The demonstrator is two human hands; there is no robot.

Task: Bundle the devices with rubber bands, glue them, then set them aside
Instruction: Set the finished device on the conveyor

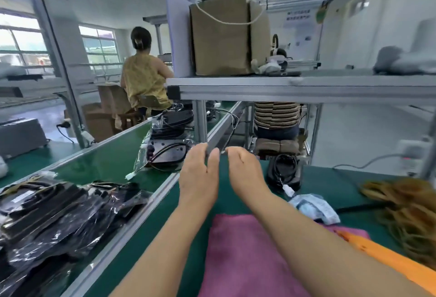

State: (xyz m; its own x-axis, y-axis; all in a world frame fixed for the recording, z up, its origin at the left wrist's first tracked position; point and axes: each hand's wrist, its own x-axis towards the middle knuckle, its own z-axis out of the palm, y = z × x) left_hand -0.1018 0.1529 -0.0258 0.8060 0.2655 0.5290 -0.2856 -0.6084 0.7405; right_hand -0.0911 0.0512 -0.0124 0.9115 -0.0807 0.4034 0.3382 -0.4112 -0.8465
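While both hands, left hand (pixel 199 174) and right hand (pixel 245 171), hover empty with fingers loosely curled, rubber bands (pixel 408 214) lie far right; reaching risks snagging the cable (pixel 286 178).

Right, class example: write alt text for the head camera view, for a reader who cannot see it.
A person's left hand and right hand reach forward, empty, over a green workbench. Bagged black devices lie on the left, a heap of rubber bands on the right, a pink cloth nearest.

Factory assembly line: green conveyor belt (pixel 111 155), workers.
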